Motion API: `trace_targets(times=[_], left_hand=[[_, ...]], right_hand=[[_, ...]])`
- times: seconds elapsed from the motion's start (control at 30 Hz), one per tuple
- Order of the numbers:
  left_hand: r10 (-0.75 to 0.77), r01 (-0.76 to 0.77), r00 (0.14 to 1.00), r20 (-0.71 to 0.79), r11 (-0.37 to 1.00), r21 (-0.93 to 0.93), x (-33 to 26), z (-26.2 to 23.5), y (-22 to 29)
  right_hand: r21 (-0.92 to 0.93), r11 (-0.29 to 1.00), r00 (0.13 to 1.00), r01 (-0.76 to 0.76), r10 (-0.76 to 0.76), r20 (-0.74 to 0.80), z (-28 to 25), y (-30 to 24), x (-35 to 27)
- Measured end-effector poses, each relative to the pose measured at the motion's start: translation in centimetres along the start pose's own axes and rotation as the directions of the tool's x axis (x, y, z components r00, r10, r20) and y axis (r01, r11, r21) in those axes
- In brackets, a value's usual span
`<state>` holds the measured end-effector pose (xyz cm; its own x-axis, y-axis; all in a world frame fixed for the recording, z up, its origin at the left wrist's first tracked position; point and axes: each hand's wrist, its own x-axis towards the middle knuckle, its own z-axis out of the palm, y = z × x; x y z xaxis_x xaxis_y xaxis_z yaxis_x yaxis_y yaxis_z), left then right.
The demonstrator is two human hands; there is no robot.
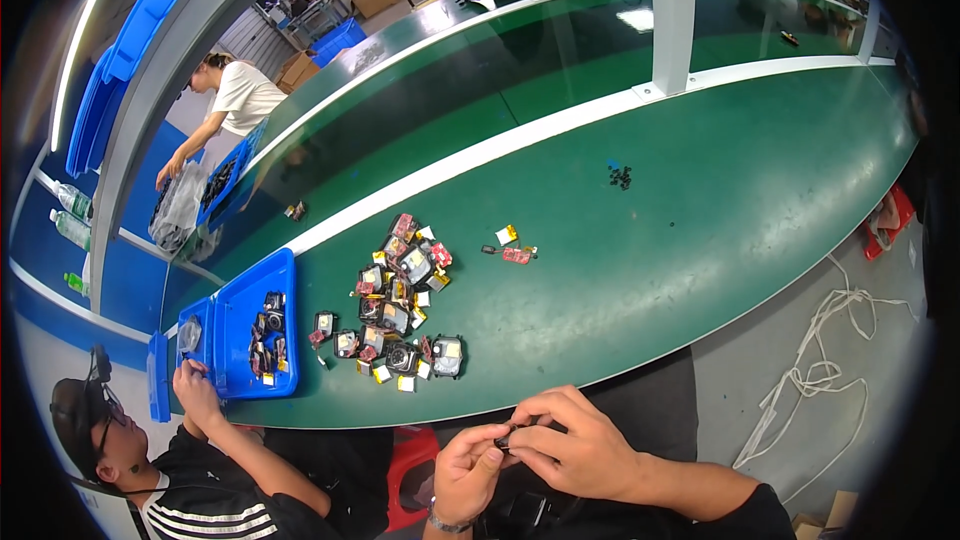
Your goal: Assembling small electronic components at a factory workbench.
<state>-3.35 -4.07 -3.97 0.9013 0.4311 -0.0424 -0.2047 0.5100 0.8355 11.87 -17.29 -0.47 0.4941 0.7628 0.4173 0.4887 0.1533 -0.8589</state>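
Just off the near edge of the green worktable, my left hand [466, 472] and my right hand [580, 445] meet with fingers pinched. Between the fingertips is a small black part [505, 438], mostly hidden, its kind not clear. A pile of small black electronic housings [396, 317] with red circuit boards and yellow-and-white cells lies on the table ahead, left of my hands. Apart from it lies a single red circuit board [517, 255] with a cell wired to it. Farther back on the right is a cluster of tiny black pieces [620, 178].
A blue tray [291, 340] with more housings stands left of the pile. A seated co-worker [200, 395] reaches toward it; another person [240, 100] stands beyond. A white post [673, 30] rises from the table divider. White cables [815, 375] lie on the floor at right.
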Motion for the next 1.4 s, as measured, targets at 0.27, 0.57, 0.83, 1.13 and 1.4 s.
trace_targets(times=[0.27, 0.57, 0.83, 1.13, 1.4], left_hand=[[-0.05, 0.063, 0.992, -0.12, 0.992, 0.109, 0.5, 0.9, 0.6], [0.19, -0.14, 0.98, -0.059, 0.872, 0.47, 5.5, 3.4, 1.9], [0.27, -0.168, 0.963, 0.011, 0.568, 0.806, 8.0, 4.2, 2.5], [0.322, -0.228, 0.944, 0.072, 0.481, 0.847, 8.4, 3.7, 2.5], [0.368, -0.257, 0.923, 0.115, 0.365, 0.895, 8.4, 4.5, 2.9]], right_hand=[[-0.103, 0.994, 0.998, 0.042, -0.038, 0.041, -0.7, 0.5, 0.7], [-0.065, 0.997, 0.999, -0.04, 0.038, -0.023, -3.3, 0.7, 3.3], [-0.111, 0.983, 0.988, -0.147, 0.14, -0.067, -3.6, 1.8, 3.8], [-0.077, 0.98, 0.982, -0.185, 0.182, -0.04, -3.9, 1.7, 4.2], [-0.102, 0.987, 0.992, -0.122, 0.119, -0.032, -3.8, 2.2, 4.0]])
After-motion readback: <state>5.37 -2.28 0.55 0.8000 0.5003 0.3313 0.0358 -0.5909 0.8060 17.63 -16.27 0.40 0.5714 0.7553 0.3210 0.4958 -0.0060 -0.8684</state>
